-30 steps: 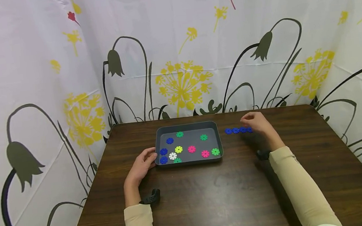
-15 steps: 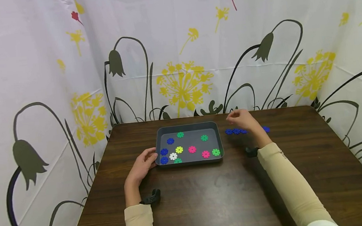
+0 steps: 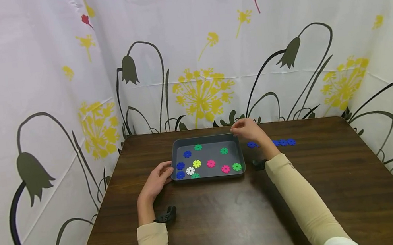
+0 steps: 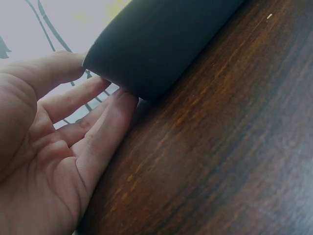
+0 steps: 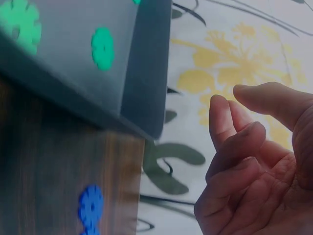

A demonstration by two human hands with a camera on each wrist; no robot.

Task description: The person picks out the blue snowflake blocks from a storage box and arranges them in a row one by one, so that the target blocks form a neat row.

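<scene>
**Touching the tray (image 3: pixel 210 145) on one side, hovering loose-fingered on the other**

Starting at the left, the left sleeve (image 3: pixel 153 243) is reaching over the dark table (image 3: pixel 213 216), and the left hand (image 3: pixel 156 180) is resting against the tray's left wall. Its fingers are lying fairly straight and the thumb is meeting the rim, so it's touching grey tray from outside, with the discs lying across that wall.

Into the tray we're going! Two blue discs (image 3: pixel 180 166) are lying nearest that hand, just inside the wall, while another blue disc (image 3: pixel 187 154) is sitting farther back. A white disc (image 3: pixel 190 171) is lying just beside the pair, a yellow disc (image 3: pixel 196 163) beyond it, and a green disc (image 3: pixel 195 175) is peeking over the near wall. A back green disc (image 3: pixel 198 147) is sitting by the far side. Heading across, two pink discs (image 3: pixel 211 163) are lying mid-tray and nearer right, a light green disc (image 3: pixel 236 167) is filling the near right corner, and a right-hand green disc (image 3: pixel 224 150) is sitting closest to the other grip.

That's the right hand (image 3: pixel 249 130), hovering near the far right corner: fingers loosely curling, thumb and index tips parting narrowly, no disc showing between them.

Finally, a blue row (image 3: pixel 283 142) is lying on the table below and right of those fingertips, the right forearm (image 3: pixel 272 151) hiding its middle.
</scene>
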